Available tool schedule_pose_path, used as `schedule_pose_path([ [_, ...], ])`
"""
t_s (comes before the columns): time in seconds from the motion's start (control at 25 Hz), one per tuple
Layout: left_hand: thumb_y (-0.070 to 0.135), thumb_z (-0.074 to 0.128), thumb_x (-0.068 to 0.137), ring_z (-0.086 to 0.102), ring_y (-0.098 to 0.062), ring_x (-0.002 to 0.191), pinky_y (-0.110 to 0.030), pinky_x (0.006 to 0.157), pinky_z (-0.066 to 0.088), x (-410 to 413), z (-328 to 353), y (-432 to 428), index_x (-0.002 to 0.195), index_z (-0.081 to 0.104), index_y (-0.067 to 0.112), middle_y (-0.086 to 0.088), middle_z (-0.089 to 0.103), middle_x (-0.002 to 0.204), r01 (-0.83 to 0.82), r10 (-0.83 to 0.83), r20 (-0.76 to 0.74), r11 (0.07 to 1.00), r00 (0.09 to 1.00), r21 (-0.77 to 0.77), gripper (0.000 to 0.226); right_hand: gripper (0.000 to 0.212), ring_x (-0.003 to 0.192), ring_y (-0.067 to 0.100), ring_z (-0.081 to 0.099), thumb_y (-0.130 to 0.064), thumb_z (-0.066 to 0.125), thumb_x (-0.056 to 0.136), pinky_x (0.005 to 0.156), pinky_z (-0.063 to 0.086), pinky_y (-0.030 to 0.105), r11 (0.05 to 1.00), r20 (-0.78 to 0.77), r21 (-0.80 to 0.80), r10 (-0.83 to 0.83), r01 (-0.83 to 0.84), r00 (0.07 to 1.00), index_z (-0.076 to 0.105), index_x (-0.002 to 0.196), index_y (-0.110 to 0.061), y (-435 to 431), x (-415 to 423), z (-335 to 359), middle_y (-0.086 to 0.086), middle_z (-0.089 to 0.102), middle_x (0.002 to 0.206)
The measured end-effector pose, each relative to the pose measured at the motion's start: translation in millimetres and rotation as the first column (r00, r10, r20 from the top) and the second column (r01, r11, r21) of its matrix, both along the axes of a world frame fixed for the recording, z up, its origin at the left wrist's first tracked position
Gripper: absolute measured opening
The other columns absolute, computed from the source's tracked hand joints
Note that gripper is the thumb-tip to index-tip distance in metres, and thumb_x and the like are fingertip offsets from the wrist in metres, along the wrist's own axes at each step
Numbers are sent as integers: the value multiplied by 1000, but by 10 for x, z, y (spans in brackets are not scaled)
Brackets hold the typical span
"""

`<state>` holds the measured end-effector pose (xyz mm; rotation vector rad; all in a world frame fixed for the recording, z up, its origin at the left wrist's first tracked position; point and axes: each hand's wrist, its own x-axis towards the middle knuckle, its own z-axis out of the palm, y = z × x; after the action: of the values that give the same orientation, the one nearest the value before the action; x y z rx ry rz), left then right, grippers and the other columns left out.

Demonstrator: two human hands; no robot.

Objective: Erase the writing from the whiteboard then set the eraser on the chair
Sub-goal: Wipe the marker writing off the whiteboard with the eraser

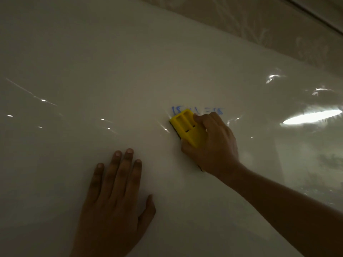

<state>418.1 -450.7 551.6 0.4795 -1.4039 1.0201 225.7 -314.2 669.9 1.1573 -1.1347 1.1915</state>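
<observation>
Glossy white whiteboard [130,71] fills nearly the whole head view, tilted in the frame; a strip of pale patterned wall [259,19] shows beyond its upper right edge. Room light is dim, and the board's sheen carries a bright oval lamp reflection [311,116] at right and scattered pinpoint glints at left.

Right hand [213,143] is closed around a yellow plastic eraser [185,127]: fingers curl over the far end and the thumb braces the near edge, so the block is clamped between them. Its dark felt underside lies flat against the board. The upper corner of the eraser overlaps the lower left part of a short line of blue marker writing [196,110]; the characters are blurred and cannot be read, and the strokes at the right end look fainter.

Left hand [115,201] holds nothing. It rests palm-down on the board below and to the left of the eraser, fingers extended and slightly spread, well apart from the writing, apparently steadying the board.

Step in hand, as judged: wiping the remaining blue strokes. To do it well, keep the felt fully flat, press evenly, and sweep along the whole line and past both ends, overlapping passes so no streaks survive. The left palm should stay clear of the ink to avoid smearing. Writing remains, so erasure is unfinished; no chair is in view, and placing the eraser there is not yet done.
</observation>
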Motion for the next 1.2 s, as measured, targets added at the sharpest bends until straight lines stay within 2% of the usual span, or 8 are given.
schedule_pose_path([
  [0.16,45,53,89,46,-38,147,-59,118,37,4,1,-18,142,60,1,-21,48,158,10,-10,-2,1000,1000,-10,70,58,75,31,62,-50,69,62,65,47,34,977,-307,108,-143,183,941,61,110,-17,19,-63,-52,4,60,90],
  [0.32,46,54,86,46,-39,146,-59,118,37,-9,1,-22,141,61,1,-20,49,158,3,-3,-13,1000,1000,-3,72,60,86,32,63,-50,69,63,71,47,34,998,48,-48,-30,33,998,60,113,-19,112,-202,320,3,60,100],
  [0.52,47,55,85,46,-38,147,-59,117,38,3,5,-14,142,61,2,-19,48,159,-8,8,-1,1000,1000,5,72,61,84,28,63,-52,69,65,70,49,34,993,-268,79,-68,92,961,61,117,-20,-68,32,311,2,60,99],
  [0.68,47,52,84,46,-34,146,-58,114,39,-12,13,-62,138,64,2,-19,53,155,9,-10,-27,1000,1000,-24,72,62,99,29,61,-51,72,65,79,48,36,997,144,-68,-20,30,989,58,119,-24,39,-180,589,0,59,111],
  [0.88,47,51,86,45,-34,145,-59,114,40,-34,20,-90,139,63,2,-20,52,155,5,-6,-34,999,999,-50,71,59,84,28,62,-48,73,66,70,46,32,990,-290,116,-48,85,956,62,115,-17,-58,6,280,4,60,97],
  [1.04,46,51,86,48,-35,145,-60,114,40,-20,13,-76,140,63,1,-20,52,155,2,-4,-30,999,1000,-46,71,62,102,29,60,-49,74,71,80,45,34,998,151,-5,-65,67,986,56,124,-22,114,-318,571,2,58,113],
  [1.08,46,51,86,49,-36,145,-60,114,40,-24,19,-72,140,62,1,-20,52,156,-1,0,-25,999,1000,-41,71,64,104,30,59,-51,71,72,82,45,35,997,146,-17,-74,77,987,55,127,-22,69,-296,609,2,56,115],
  [1.2,47,52,86,47,-34,146,-58,117,38,-12,13,-33,142,61,2,-19,50,158,-13,13,-8,1000,1000,-7,72,69,99,28,56,-53,64,75,84,45,36,993,-181,116,-16,37,983,51,135,-22,-91,22,482,2,55,116],
])
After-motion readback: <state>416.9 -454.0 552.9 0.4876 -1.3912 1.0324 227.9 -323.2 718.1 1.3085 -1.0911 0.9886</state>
